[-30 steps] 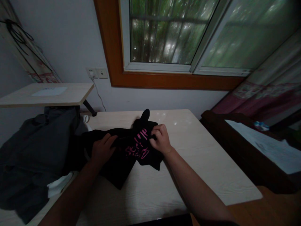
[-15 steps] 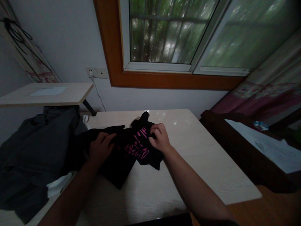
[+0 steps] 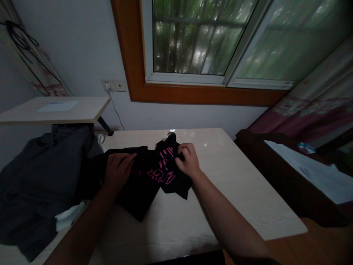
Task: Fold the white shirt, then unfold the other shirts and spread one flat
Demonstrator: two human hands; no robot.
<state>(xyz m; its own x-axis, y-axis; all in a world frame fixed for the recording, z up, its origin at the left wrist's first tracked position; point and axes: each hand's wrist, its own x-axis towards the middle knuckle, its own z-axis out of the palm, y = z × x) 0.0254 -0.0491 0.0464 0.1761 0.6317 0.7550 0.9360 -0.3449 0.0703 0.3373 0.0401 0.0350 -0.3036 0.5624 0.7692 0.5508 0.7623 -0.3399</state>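
A black garment (image 3: 140, 195) with pink lettering lies crumpled and partly folded over on the pale wooden table (image 3: 228, 176). My right hand (image 3: 188, 159) pinches its right part beside the lettering, thumb and fingers closed on the cloth. On its left part rests my left hand (image 3: 117, 171), fingers bent together over the fabric; its thumb is hard to make out in the dark. The garment's left end runs up against a heap of dark grey clothing (image 3: 52, 162), and where one stops and the other starts is unclear.
A raised shelf (image 3: 93, 110) bearing a paper sheet stands over the grey heap at the left. White cloth (image 3: 68, 217) pokes out below the heap. Behind are a wall socket (image 3: 113, 85) with a cable and a window. Dark brown furniture (image 3: 281, 173) stands right of the table.
The lettered part of the garment has shifted slightly and its folds lie differently, so the pink letters look more spread. My left fingers have moved a little; my right hand stays on the cloth.
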